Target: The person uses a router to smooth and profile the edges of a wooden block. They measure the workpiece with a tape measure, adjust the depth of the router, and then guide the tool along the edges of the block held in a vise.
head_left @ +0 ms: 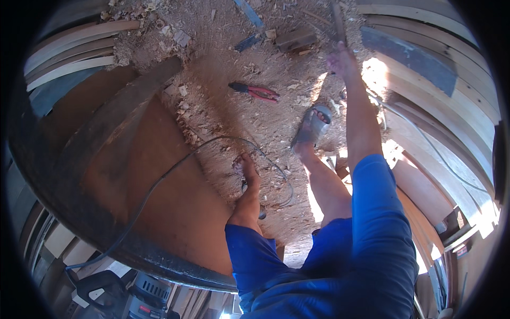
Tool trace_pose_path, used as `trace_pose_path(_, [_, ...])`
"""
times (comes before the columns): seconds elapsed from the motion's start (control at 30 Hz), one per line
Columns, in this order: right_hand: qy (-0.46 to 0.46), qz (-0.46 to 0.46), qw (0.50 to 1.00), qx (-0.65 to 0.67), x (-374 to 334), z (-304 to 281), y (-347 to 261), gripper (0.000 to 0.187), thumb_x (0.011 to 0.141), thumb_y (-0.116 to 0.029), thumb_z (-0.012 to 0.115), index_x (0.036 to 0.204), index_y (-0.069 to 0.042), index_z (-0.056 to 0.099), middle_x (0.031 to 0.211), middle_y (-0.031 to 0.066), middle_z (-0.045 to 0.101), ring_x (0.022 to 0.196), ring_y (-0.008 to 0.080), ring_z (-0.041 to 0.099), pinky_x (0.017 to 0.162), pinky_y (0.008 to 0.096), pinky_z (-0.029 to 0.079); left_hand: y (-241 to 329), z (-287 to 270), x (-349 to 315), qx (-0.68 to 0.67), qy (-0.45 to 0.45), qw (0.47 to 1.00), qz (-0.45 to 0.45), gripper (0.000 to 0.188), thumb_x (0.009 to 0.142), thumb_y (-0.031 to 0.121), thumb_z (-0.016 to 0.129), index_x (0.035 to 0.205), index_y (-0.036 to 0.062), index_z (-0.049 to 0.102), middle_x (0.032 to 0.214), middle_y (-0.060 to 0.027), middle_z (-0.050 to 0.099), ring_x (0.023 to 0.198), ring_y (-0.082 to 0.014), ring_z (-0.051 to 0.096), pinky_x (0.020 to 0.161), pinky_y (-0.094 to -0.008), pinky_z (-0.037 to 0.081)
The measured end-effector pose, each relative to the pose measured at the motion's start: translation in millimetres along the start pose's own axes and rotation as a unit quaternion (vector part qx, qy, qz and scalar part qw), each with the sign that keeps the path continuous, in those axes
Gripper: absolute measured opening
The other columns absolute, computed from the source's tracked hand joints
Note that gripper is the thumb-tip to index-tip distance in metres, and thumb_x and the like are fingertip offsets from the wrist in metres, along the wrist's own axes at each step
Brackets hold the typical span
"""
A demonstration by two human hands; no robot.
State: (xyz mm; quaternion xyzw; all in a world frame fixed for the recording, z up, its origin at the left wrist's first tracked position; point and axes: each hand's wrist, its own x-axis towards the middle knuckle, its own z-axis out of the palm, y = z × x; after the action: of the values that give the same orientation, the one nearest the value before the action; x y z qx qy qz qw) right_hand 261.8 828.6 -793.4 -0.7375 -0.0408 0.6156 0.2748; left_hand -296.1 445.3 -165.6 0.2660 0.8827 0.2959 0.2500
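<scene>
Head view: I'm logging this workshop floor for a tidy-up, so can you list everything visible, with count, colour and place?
pliers: one, red handles, on the sawdust, upper middle.
cable: one, dark, runs from lower left and loops by the left hand.
wooden block: one, brown, top middle.
blue strips: two, blue, top middle on the shavings.
round wooden panel: one, brown with a dark rim, left.
curved wooden slats: several, pale, stacked upper left; more on the right.
power tool: one, dark grey, bottom left.
stick: one, brown, gripped by the right hand.
sandal: one, grey, on the person's foot.
left hand: on the floor at the cable loop.
right hand: raised, closed on the stick.
</scene>
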Motion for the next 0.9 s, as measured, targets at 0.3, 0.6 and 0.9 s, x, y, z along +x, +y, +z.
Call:
trace_pose_path(0.3, [0.046,-0.014,0.994,0.096,-19,-7,62,0.028,0.1,-0.022,0.06,0.114,-0.001,0.048,0.091,0.0132,0.059,0.07,0.0231,0.062,0.054,0.0354,0.053,6,-6,9,-0.002,-0.016,1.0,0.009,0.059,0.084,0.047,0.068,0.116,-0.0022,0.064,0.114,-0.0162,0.066,0.104,-0.024,0.062,0.086,-0.0397,0.052])
trace_pose_path(0.6, [-0.081,-0.115,0.94,-0.311,-239,-11,76,0.029,0.099,-0.014,0.058,0.123,-0.002,0.047,0.067,0.0032,0.057,0.049,0.0135,0.053,0.041,0.0294,0.043,19,-77,-24,-0.022,-0.05,0.998,0.021,0.062,0.083,0.049,0.07,0.117,-0.0026,0.065,0.112,-0.0168,0.067,0.102,-0.0247,0.064,0.084,-0.0407,0.053])
trace_pose_path(0.9, [-0.07,-0.226,0.9,-0.367,-537,-11,44,0.022,0.1,-0.018,0.056,0.101,0.002,0.064,0.074,0.0038,0.061,0.062,0.0151,0.059,0.061,0.033,0.049,14,-74,-42,-0.18,-0.063,0.981,0.024,0.022,0.096,0.015,0.064,0.115,0.0036,0.066,0.099,-0.0011,0.064,0.092,-0.0097,0.055,0.083,-0.0282,0.046])
